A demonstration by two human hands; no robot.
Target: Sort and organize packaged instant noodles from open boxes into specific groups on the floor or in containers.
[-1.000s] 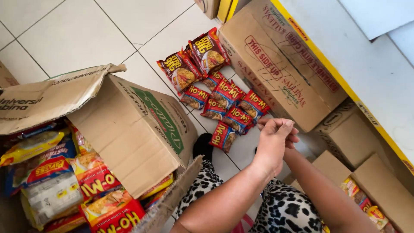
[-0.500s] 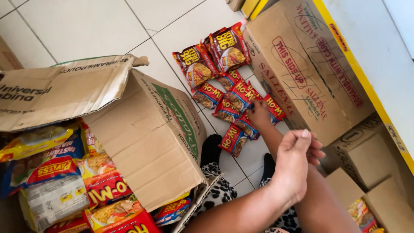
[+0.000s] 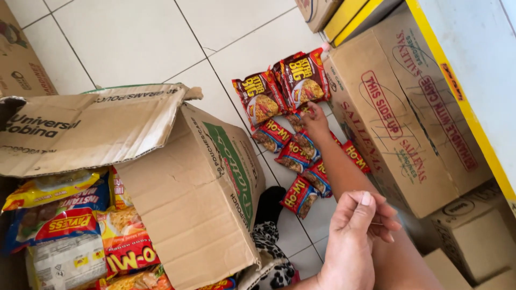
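Note:
My right hand reaches out over the tiled floor, fingertips resting on a row of small red noodle packs beside a closed brown carton. Two larger red noodle packs lie just beyond the hand. My left hand hovers close to me above the right forearm, its fingers pinched together; whether something thin sits between them I cannot tell. At the left stands an open cardboard box, flaps up, filled with assorted noodle packs.
Smaller brown cartons stand at the bottom right under a white shelf with a yellow edge. More boxes sit at the top. Black-and-white patterned clothing shows between the open box and my arms.
My hands were clasped together a second ago. They have parted: the right hand has stretched forward onto the small packs, and the left stayed near me. The view has shifted closer.

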